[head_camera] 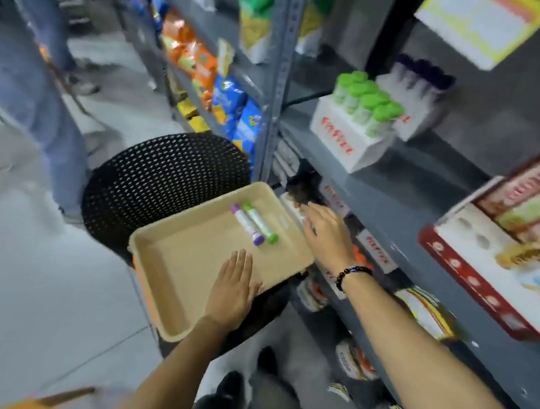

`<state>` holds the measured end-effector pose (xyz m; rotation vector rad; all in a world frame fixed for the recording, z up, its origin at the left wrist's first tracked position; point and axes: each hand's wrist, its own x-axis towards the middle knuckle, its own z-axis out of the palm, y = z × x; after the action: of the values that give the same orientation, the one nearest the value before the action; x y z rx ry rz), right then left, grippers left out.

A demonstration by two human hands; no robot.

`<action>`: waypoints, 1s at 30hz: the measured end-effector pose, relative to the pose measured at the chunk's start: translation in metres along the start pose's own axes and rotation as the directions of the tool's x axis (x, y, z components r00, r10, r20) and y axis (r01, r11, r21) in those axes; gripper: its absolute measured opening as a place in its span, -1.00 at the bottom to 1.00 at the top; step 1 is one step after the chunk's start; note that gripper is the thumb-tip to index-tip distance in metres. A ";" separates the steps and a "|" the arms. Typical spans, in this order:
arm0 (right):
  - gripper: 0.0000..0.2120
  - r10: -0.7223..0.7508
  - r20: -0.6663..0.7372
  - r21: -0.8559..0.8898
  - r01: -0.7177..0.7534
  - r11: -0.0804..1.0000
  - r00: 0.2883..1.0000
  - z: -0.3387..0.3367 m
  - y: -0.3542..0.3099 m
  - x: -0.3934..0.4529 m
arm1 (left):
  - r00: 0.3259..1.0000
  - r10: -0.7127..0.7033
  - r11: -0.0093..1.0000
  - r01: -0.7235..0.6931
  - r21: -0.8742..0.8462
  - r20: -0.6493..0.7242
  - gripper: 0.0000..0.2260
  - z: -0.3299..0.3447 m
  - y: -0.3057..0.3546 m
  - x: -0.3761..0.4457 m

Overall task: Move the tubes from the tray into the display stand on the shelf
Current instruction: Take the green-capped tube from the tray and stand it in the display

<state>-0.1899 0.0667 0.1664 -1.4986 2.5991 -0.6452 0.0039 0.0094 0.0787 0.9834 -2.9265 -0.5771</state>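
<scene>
A beige tray (171, 254) rests on a black perforated stool (166, 174). Two tubes lie side by side in its far part: one with purple caps (247, 224) and one with green caps (260, 223). My left hand (232, 289) lies flat and open on the tray's near rim. My right hand (323, 232) hovers open over the tray's right edge, just right of the tubes, holding nothing. On the grey shelf (404, 197) stands a white display stand (351, 136) filled with green-capped tubes, and behind it another stand (417, 96) with purple-capped tubes.
A red and white display box (499, 276) sits at the right of the shelf. Snack bags (232, 101) fill the shelves to the left. Packets (355, 361) line the lower shelf. A person in jeans (26, 82) stands at the left in the aisle.
</scene>
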 end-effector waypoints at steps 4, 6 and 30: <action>-0.70 0.028 0.240 -0.003 -0.028 1.000 0.970 0.056 -0.003 0.035 | 0.974 -0.195 0.979 0.201 -0.044 0.115 -0.35 0.016 -0.023 0.002; -0.70 0.062 0.341 0.002 -0.067 0.998 0.938 0.082 -0.001 0.054 | 0.958 -0.256 0.962 0.265 -0.060 0.132 -0.39 0.028 -0.028 0.009; -0.72 0.409 0.460 0.017 -0.469 0.883 0.788 0.190 0.046 0.096 | 0.880 -0.406 0.898 0.434 -0.069 0.248 -0.50 0.103 -0.039 0.032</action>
<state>-0.2267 -0.0547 -0.0101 -0.8169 2.3529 -0.3541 -0.0111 -0.0021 -0.0345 1.6576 -2.8157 -0.9273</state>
